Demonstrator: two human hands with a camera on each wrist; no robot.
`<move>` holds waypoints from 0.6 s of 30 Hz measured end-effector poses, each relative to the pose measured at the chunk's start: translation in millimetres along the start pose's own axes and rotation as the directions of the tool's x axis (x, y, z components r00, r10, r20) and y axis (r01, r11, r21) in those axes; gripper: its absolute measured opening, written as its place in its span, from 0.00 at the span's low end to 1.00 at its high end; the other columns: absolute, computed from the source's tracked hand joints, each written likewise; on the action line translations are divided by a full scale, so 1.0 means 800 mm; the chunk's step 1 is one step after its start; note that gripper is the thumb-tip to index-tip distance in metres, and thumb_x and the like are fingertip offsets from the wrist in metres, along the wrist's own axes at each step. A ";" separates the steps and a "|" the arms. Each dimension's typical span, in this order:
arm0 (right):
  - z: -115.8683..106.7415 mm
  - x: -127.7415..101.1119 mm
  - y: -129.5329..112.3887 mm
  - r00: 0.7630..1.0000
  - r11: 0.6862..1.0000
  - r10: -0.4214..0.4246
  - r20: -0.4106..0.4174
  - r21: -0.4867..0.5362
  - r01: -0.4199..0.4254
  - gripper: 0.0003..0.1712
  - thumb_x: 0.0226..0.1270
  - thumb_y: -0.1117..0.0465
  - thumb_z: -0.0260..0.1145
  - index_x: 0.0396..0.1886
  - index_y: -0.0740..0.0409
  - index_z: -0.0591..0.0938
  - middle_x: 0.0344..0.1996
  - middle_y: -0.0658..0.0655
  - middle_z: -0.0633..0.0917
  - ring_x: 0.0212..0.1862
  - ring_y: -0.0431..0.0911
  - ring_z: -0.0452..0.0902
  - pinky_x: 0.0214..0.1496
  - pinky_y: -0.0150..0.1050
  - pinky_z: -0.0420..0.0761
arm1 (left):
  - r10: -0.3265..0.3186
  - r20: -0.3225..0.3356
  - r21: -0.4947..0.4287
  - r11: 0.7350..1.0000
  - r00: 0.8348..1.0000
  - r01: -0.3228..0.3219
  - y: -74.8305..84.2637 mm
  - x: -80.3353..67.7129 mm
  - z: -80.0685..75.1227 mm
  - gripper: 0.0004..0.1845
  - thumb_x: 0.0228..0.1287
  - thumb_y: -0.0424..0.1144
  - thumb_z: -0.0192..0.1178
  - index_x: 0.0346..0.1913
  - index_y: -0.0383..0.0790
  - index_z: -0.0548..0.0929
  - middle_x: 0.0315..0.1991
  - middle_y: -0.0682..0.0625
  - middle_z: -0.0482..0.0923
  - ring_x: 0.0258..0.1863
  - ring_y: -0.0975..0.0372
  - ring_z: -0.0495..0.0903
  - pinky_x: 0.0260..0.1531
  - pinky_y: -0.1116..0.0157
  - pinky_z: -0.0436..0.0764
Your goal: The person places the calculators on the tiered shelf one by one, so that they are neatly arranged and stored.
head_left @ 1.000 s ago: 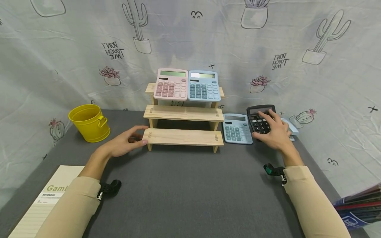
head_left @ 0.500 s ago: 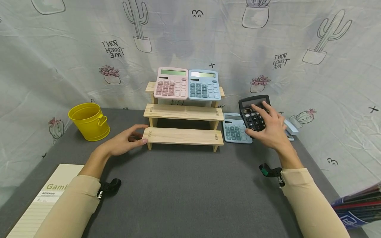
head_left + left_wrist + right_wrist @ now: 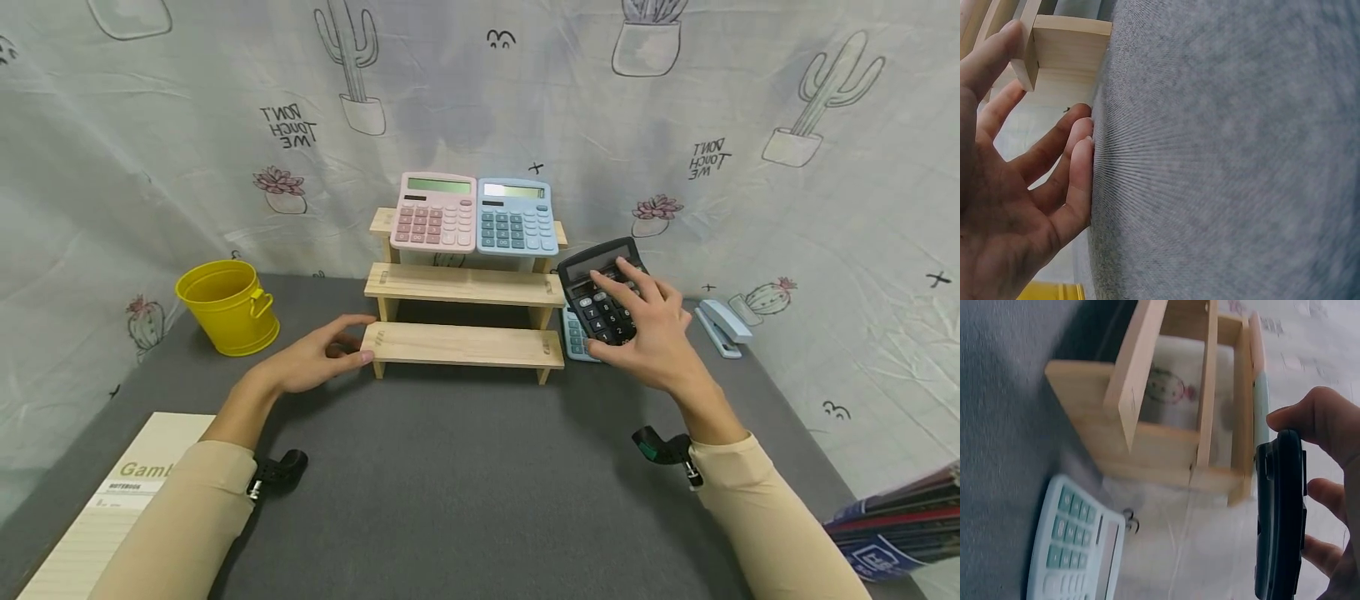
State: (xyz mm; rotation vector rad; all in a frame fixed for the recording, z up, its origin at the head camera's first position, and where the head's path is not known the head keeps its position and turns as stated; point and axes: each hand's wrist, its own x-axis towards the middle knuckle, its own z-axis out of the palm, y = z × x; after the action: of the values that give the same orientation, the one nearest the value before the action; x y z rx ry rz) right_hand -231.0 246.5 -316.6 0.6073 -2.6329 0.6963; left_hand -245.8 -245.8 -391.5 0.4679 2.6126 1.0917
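Observation:
My right hand (image 3: 645,333) grips a black calculator (image 3: 596,292) and holds it in the air, just right of the wooden three-step shelf (image 3: 465,287). In the right wrist view the black calculator (image 3: 1280,512) shows edge-on with my fingers (image 3: 1319,422) curled round it. Below it a light blue calculator (image 3: 1075,547) lies on the grey mat, partly hidden in the head view. My left hand (image 3: 318,358) rests on the mat with relaxed fingers, its fingertips (image 3: 997,47) touching the left end of the lowest step (image 3: 1069,40). A pink calculator (image 3: 435,212) and a blue calculator (image 3: 516,217) stand on the top step.
A yellow metal bucket (image 3: 227,307) stands at the back left. A notebook (image 3: 101,508) lies at the front left corner. A light blue stapler (image 3: 722,327) lies at the back right, and stacked books (image 3: 896,525) jut in at the front right. A cactus-print cloth hangs behind.
My right hand lifted the black calculator off the mat and carried it left, over the light blue calculator towards the shelf. The stapler is now uncovered. My left hand stayed put.

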 end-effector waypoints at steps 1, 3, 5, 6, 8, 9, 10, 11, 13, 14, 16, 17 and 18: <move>0.002 0.000 -0.004 1.000 1.000 -0.006 0.007 0.002 0.006 0.48 0.54 0.52 0.77 0.77 0.42 0.70 0.82 0.57 0.56 0.73 0.75 0.45 0.54 0.75 0.54 | 0.000 0.001 0.001 1.000 1.000 0.000 0.000 0.000 0.000 0.39 0.75 0.59 0.58 0.81 0.53 0.55 0.71 0.31 0.68 0.66 0.37 0.73 0.55 0.42 0.78; 0.005 -0.001 -0.011 1.000 1.000 -0.021 0.018 0.006 0.021 0.47 0.54 0.52 0.77 0.76 0.42 0.71 0.81 0.58 0.56 0.73 0.76 0.46 0.54 0.74 0.54 | -0.005 0.002 0.001 1.000 1.000 0.005 0.000 0.001 0.000 0.40 0.75 0.59 0.58 0.81 0.54 0.55 0.71 0.31 0.68 0.66 0.37 0.73 0.56 0.42 0.78; 0.009 -0.002 -0.019 0.999 1.000 -0.026 0.032 0.012 0.026 0.47 0.53 0.53 0.77 0.76 0.42 0.71 0.81 0.57 0.57 0.73 0.76 0.46 0.54 0.73 0.54 | -0.014 0.003 0.002 1.000 1.000 0.014 -0.001 0.001 0.000 0.40 0.75 0.60 0.58 0.81 0.55 0.55 0.71 0.31 0.67 0.66 0.37 0.72 0.57 0.41 0.77; 0.011 -0.002 -0.022 0.999 1.000 -0.028 0.040 0.014 0.027 0.47 0.53 0.53 0.77 0.76 0.41 0.72 0.81 0.57 0.57 0.73 0.76 0.45 0.55 0.73 0.54 | -0.016 0.003 0.003 1.000 1.000 0.016 -0.001 0.001 0.000 0.40 0.74 0.60 0.58 0.81 0.55 0.55 0.71 0.31 0.67 0.67 0.37 0.72 0.57 0.41 0.77; 0.015 -0.001 -0.029 0.998 0.999 -0.030 0.057 0.017 0.030 0.47 0.53 0.54 0.77 0.76 0.40 0.72 0.81 0.56 0.58 0.73 0.76 0.46 0.56 0.74 0.54 | -0.022 0.006 0.002 1.000 1.000 0.022 -0.001 0.001 0.000 0.40 0.74 0.60 0.58 0.81 0.55 0.55 0.71 0.31 0.67 0.67 0.37 0.72 0.57 0.40 0.77; 0.018 0.000 -0.032 0.997 0.999 -0.031 0.069 0.020 0.030 0.48 0.52 0.54 0.76 0.76 0.39 0.71 0.81 0.55 0.57 0.73 0.76 0.45 0.56 0.74 0.53 | -0.023 0.007 0.001 1.000 1.000 0.023 -0.001 0.001 0.000 0.40 0.74 0.60 0.58 0.81 0.56 0.55 0.72 0.31 0.67 0.67 0.36 0.71 0.57 0.40 0.77; 0.019 0.001 -0.036 0.996 0.999 -0.032 0.083 0.022 0.030 0.48 0.52 0.54 0.76 0.76 0.38 0.71 0.81 0.55 0.57 0.74 0.75 0.45 0.57 0.74 0.53 | -0.024 0.008 -0.001 1.000 1.000 0.024 0.000 0.000 0.000 0.40 0.74 0.60 0.58 0.81 0.56 0.55 0.72 0.31 0.66 0.67 0.36 0.71 0.57 0.40 0.77; 0.021 0.002 -0.039 0.995 0.999 -0.033 0.095 0.025 0.031 0.48 0.52 0.54 0.76 0.76 0.38 0.71 0.81 0.54 0.57 0.74 0.75 0.45 0.57 0.74 0.53 | -0.024 0.010 -0.003 1.000 1.000 0.024 0.000 0.000 0.000 0.40 0.74 0.60 0.58 0.81 0.56 0.55 0.72 0.31 0.66 0.67 0.36 0.71 0.57 0.40 0.77; 0.025 0.005 -0.045 0.993 0.999 -0.038 0.116 0.032 0.035 0.49 0.52 0.53 0.77 0.76 0.37 0.71 0.81 0.54 0.58 0.74 0.75 0.45 0.58 0.74 0.53 | -0.020 0.011 -0.005 1.000 1.000 0.020 0.000 0.001 0.000 0.40 0.74 0.60 0.58 0.81 0.56 0.55 0.72 0.31 0.66 0.67 0.37 0.72 0.56 0.41 0.78; 0.027 0.007 -0.049 0.991 0.999 -0.042 0.125 0.033 0.039 0.49 0.52 0.52 0.78 0.76 0.37 0.71 0.81 0.53 0.58 0.74 0.74 0.46 0.57 0.74 0.53 | -0.017 0.011 -0.006 1.000 1.000 0.017 0.000 0.001 -0.001 0.40 0.74 0.60 0.58 0.81 0.56 0.55 0.72 0.31 0.66 0.67 0.37 0.72 0.56 0.42 0.78; 0.030 0.009 -0.056 0.988 0.998 -0.056 0.144 0.033 0.052 0.49 0.51 0.51 0.78 0.76 0.37 0.72 0.81 0.53 0.59 0.74 0.73 0.47 0.57 0.75 0.54 | -0.014 0.010 -0.004 1.000 1.000 0.014 0.000 0.001 -0.001 0.39 0.75 0.60 0.58 0.81 0.56 0.55 0.71 0.31 0.67 0.66 0.37 0.72 0.55 0.42 0.78; 0.033 0.011 -0.059 0.986 0.998 -0.062 0.155 0.030 0.058 0.49 0.50 0.50 0.78 0.76 0.36 0.72 0.81 0.53 0.59 0.73 0.73 0.48 0.57 0.74 0.54 | -0.013 0.010 -0.002 1.000 1.000 0.013 0.000 0.001 -0.001 0.39 0.75 0.60 0.58 0.81 0.56 0.55 0.71 0.31 0.67 0.66 0.37 0.72 0.55 0.42 0.78; 0.035 0.012 -0.063 0.984 0.998 -0.068 0.167 0.027 0.065 0.49 0.50 0.49 0.78 0.75 0.35 0.72 0.81 0.52 0.59 0.73 0.73 0.49 0.57 0.74 0.55 | -0.011 0.008 -0.001 1.000 1.000 0.011 -0.001 0.001 -0.001 0.39 0.75 0.60 0.58 0.81 0.56 0.55 0.71 0.32 0.67 0.67 0.37 0.72 0.56 0.42 0.78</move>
State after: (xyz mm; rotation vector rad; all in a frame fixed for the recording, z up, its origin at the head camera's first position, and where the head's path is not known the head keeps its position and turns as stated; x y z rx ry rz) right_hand -221.1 189.0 -316.6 0.7890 -2.7469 0.6820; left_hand -247.3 -246.2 -391.4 0.4557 2.6045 1.0848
